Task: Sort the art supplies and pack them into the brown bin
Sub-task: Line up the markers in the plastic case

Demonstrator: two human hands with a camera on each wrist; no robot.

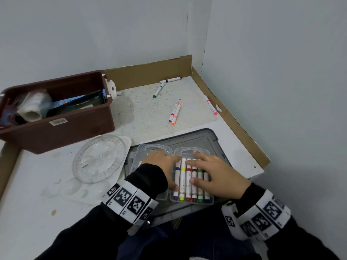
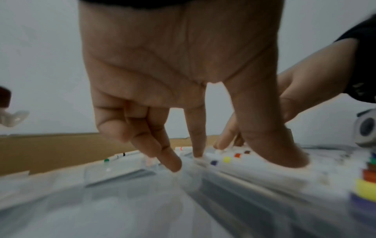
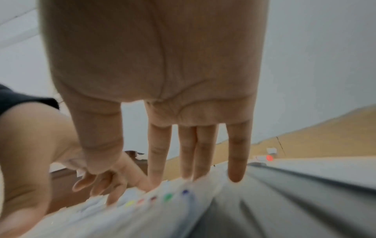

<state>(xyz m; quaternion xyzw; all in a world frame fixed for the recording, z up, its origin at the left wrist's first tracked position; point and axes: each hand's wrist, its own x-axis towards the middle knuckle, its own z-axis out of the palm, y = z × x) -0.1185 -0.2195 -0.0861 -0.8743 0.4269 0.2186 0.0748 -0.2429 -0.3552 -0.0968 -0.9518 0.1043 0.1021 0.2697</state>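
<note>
Lining up markers in the clear case.
Left hand [image 1: 163, 167] and right hand [image 1: 216, 173], fingers flat and grasping nothing, are pressing 6 markers [image 1: 189, 182] into the case [image 1: 150, 150]; next, probably gathering 5 loose markers [image 1: 174, 113] lying near the brown bin [image 1: 62, 132].

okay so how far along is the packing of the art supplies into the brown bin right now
Partly done. The brown bin already holds a paper roll and flat items. In hand: the left hand and right hand rest flat on the clear marker case, open with six markers in it. Left: five loose markers on the mat, the round protractor, the palette and the case itself.
</note>
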